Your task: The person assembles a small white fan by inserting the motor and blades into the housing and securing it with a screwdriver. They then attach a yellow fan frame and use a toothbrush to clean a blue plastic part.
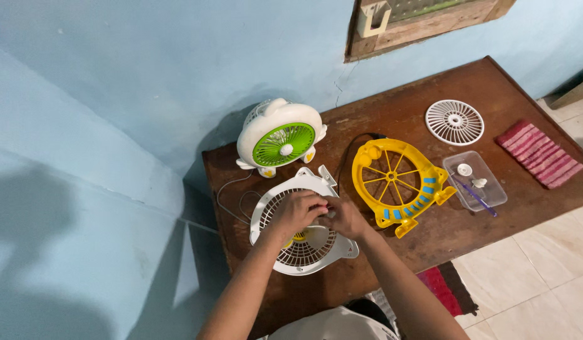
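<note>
Hands: left hand [296, 213] and right hand [345, 218] pressed together, fingers curled on white grille [304, 255].
Yellow frame [398, 184]: right of grille.
Green fan [280, 138]: behind grille.

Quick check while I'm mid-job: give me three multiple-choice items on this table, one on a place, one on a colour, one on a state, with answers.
1. Where does the small clear tray lie?
A. between the yellow fan frame and the red cloth
B. under the white fan shell
C. on the floor

2. What colour are the blades of the upright fan?
A. blue
B. green
C. red

3. What are the two hands doing?
A. hanging off the table
B. holding the round white grille
C. resting together on the white fan shell

Answers:
1 A, the tray sits right of the frame and left of the cloth.
2 B, green shows through the white body.
3 C, the left hand and right hand meet over its grille.
</note>
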